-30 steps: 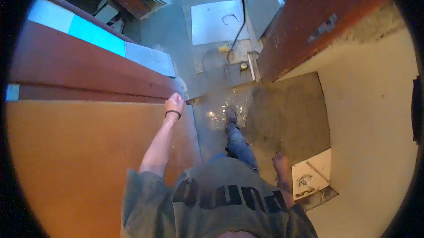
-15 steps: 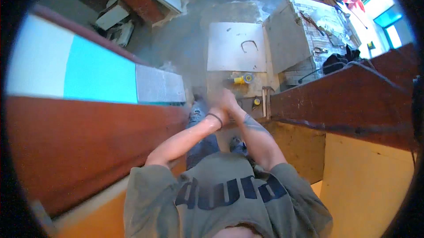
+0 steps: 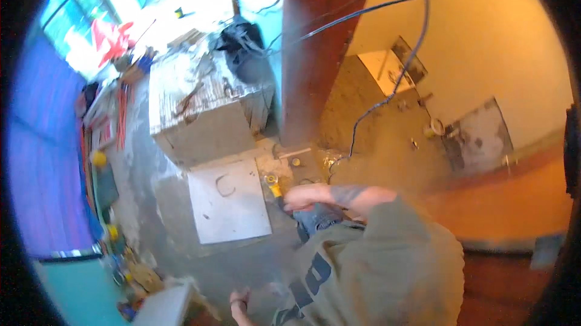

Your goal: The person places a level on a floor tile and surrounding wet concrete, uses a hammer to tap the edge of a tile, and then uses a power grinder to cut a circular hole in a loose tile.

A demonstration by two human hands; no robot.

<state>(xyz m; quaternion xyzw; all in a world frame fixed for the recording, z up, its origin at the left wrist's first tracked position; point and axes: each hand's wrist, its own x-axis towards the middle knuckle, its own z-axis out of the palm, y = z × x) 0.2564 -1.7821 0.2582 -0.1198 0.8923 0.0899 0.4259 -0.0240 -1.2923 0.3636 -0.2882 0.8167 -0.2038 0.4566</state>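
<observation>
My right hand (image 3: 295, 199) reaches down to the dark rear end of a yellow angle grinder (image 3: 275, 188), which lies on the floor beside a large white tile (image 3: 212, 220). The hand meets or overlaps that end; whether its fingers wrap round it is too blurred to tell. My left hand (image 3: 239, 297) hangs apart at the lower edge, over the grey floor, near no tool. Its fingers are smeared. A thin dark curved piece (image 3: 225, 185) rests on the tile.
A big box (image 3: 206, 132) with tools and a black bag (image 3: 241, 38) on top stands beyond the tile. Next to it rises a brown door frame (image 3: 308, 53). A dark cable (image 3: 387, 101) hangs down to the floor at the right. A small yellow round object (image 3: 296, 161) lies near the grinder.
My view has turned to the right. My hands, earlier together in front of me, are now apart: the right one is at the grinder, the left one off to the side.
</observation>
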